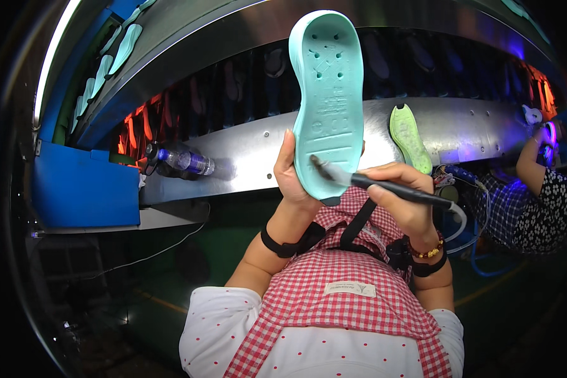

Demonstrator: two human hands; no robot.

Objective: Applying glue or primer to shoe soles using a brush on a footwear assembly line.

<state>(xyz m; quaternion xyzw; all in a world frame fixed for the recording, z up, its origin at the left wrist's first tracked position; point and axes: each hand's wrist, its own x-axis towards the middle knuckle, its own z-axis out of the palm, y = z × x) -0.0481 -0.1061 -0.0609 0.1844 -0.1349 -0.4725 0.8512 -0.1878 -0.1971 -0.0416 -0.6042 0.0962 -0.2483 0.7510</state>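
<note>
A mint-green shoe sole (329, 101) stands upright in front of me, its hollow inner side facing me. My left hand (291, 170) grips it around the lower left edge, with the thumb up along its side. Between the fingers of my right hand (402, 192) is a black-handled brush (397, 191) with a cord or tube leaving its rear end. The brush's dark bristles (320, 167) are at the heel area of the sole, seemingly touching it. Beneath the heel a small black tab (330, 201) shows.
A metal ledge (249, 148) runs across, bearing a light green sole (409, 140) and a plastic bottle (186, 159) lying on its side. Behind it are rows of hanging soles and orange-lit openings. More mint soles (126, 47) ride a belt at upper left. A co-worker's arm (531, 164) reaches in at right.
</note>
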